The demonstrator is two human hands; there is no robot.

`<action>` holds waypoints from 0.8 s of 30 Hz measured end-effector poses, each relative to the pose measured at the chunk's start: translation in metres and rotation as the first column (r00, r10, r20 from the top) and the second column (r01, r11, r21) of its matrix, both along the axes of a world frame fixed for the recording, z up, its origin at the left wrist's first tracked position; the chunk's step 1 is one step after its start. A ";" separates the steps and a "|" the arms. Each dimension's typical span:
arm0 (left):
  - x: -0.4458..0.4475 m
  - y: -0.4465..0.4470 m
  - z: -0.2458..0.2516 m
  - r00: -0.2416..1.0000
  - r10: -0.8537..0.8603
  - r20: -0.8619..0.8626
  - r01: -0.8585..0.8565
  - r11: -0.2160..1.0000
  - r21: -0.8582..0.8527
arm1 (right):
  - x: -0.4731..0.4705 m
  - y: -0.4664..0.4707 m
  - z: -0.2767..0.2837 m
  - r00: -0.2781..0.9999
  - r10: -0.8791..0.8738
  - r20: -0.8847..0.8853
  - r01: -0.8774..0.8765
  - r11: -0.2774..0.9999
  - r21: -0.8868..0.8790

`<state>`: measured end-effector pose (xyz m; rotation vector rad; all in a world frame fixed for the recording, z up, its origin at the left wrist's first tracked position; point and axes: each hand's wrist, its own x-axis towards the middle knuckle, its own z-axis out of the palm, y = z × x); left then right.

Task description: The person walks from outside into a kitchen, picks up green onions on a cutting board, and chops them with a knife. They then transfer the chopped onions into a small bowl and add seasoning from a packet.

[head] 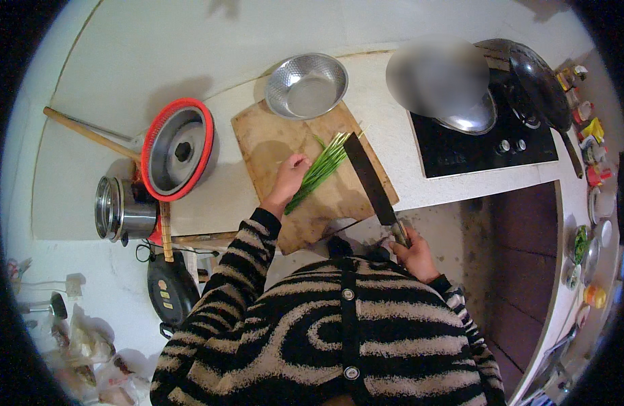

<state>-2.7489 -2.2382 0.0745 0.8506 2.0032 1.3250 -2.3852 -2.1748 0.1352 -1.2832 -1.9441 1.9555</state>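
A bundle of long green stalks [319, 170] lies slantwise on a wooden cutting board [261, 147], pale ends towards the far right. My left hand [290, 175] is at the bundle's left side, fingers curled; whether it grips any stalks cannot be told. In my right hand [413, 251] is the handle of a cleaver [370, 182]. Its dark blade reaches over the board's right part, with the tip close to the pale stalk ends. A hammered metal bowl [308, 89] rests at the board's far edge.
A black gas hob [474, 160] holds a metal lid [472, 119] and a wok [538, 83] on the right. At left are a red-rimmed basin [209, 137] and a steel pot [137, 215]. Jars and dishes line the far right.
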 end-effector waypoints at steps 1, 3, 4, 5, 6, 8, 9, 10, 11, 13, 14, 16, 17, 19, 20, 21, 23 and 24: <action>-0.001 -0.002 0.002 0.999 0.018 0.049 -0.017 1.000 -0.008 | 0.000 0.000 0.000 1.000 -0.011 -0.009 0.010 1.000 -0.023; -0.001 -0.003 0.007 0.996 -0.001 0.087 0.001 1.000 -0.007 | -0.001 0.001 0.001 0.999 -0.021 -0.049 0.019 0.999 -0.043; 0.000 -0.003 0.009 0.993 -0.005 0.120 0.008 1.000 -0.026 | -0.002 0.002 0.001 0.997 -0.021 -0.079 0.018 0.999 -0.042; 0.001 -0.003 0.011 0.997 -0.012 0.078 0.015 0.999 -0.038 | -0.003 0.002 0.001 0.994 -0.021 -0.109 0.017 0.999 -0.040; 0.002 -0.004 0.012 0.999 -0.013 0.049 0.017 0.997 -0.070 | -0.005 0.003 0.001 0.993 -0.008 -0.115 0.003 0.999 -0.043; 0.006 -0.004 0.012 0.999 -0.020 0.025 0.022 0.996 -0.085 | -0.009 0.004 0.000 0.995 0.012 -0.095 -0.020 0.997 -0.079; 0.007 -0.004 0.011 0.999 -0.026 0.029 0.028 0.997 -0.067 | -0.012 0.005 0.000 0.990 0.061 -0.127 -0.064 0.998 -0.019; 0.009 -0.003 0.010 0.999 -0.029 0.046 0.032 0.997 -0.068 | -0.015 0.007 0.000 0.986 0.102 -0.129 -0.101 0.995 0.013; 0.010 -0.003 0.009 0.999 -0.047 0.025 0.049 0.997 -0.054 | -0.018 0.009 -0.001 0.984 0.132 -0.121 -0.133 0.991 0.001; 0.010 -0.002 0.006 0.997 -0.073 0.006 0.073 0.995 -0.063 | -0.023 0.012 -0.002 0.985 0.134 -0.110 -0.143 0.987 -0.077; 0.010 -0.002 0.004 0.997 -0.073 0.039 0.076 0.994 -0.078 | -0.025 0.012 -0.002 0.984 0.129 -0.120 -0.147 0.977 -0.153; 0.009 -0.002 0.002 0.991 -0.075 0.108 0.085 0.992 -0.092 | -0.028 0.012 -0.004 0.990 0.123 -0.074 -0.133 0.982 -0.137; 0.008 -0.003 0.001 0.990 -0.049 0.136 0.062 0.994 -0.093 | -0.029 0.012 -0.006 0.991 0.116 -0.065 -0.125 0.979 -0.161; 0.006 -0.005 0.000 0.979 0.003 0.202 0.014 0.997 -0.080 | -0.029 0.011 -0.009 0.996 0.059 -0.069 -0.070 0.983 -0.168; 0.006 -0.006 0.000 0.969 0.016 0.246 -0.001 0.998 -0.058 | -0.029 0.011 -0.010 0.998 0.029 -0.059 -0.041 0.976 -0.213; 0.005 -0.008 0.000 0.955 0.041 0.294 -0.025 0.998 -0.056 | -0.028 0.011 -0.011 0.997 0.032 -0.066 -0.044 0.980 -0.196; 0.003 -0.011 0.002 0.925 0.065 0.374 -0.053 0.998 -0.044 | -0.026 0.011 -0.014 0.999 0.036 -0.039 -0.044 0.975 -0.218; 0.002 -0.013 0.004 0.912 0.065 0.405 -0.057 0.998 -0.032 | -0.026 0.011 -0.014 0.998 0.033 -0.048 -0.042 0.977 -0.210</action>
